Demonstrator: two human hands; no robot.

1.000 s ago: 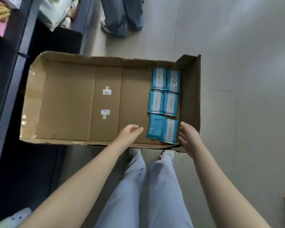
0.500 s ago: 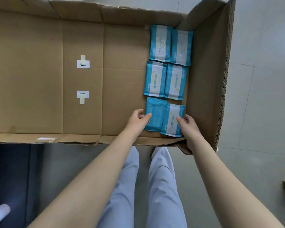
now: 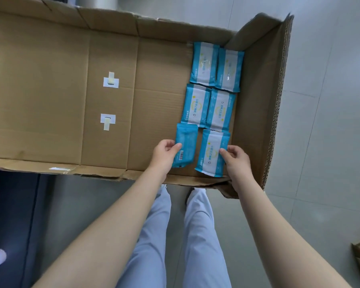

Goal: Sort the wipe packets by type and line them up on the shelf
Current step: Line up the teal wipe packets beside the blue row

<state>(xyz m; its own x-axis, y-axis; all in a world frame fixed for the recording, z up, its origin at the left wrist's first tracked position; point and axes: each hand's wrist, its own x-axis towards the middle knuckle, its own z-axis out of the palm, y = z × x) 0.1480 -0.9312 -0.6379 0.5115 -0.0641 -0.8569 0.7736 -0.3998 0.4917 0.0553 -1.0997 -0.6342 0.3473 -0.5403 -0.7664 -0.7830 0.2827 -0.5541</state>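
- Where its right wall rises, the open cardboard box (image 3: pixel 50 59) holds six blue wipe packets (image 3: pixel 220 109) in three pairs.
- The left hand (image 3: pixel 164 153) pinches the near-left barcode-up packet (image 3: pixel 186 142).
- The right hand (image 3: pixel 238 163) grips the near-right packet (image 3: pixel 211 156) beside it.

- left arm: bare, reaching forward from near left.
- left hand (image 3: pixel 165 151): fingers curled, thumb on top, pinching the left edge of the blue packet (image 3: pixel 185 145).
- right arm: bare, reaching forward from near right.
- right hand (image 3: pixel 236 161): fingers curled, gripping the right edge of the white-faced packet (image 3: pixel 212 156).
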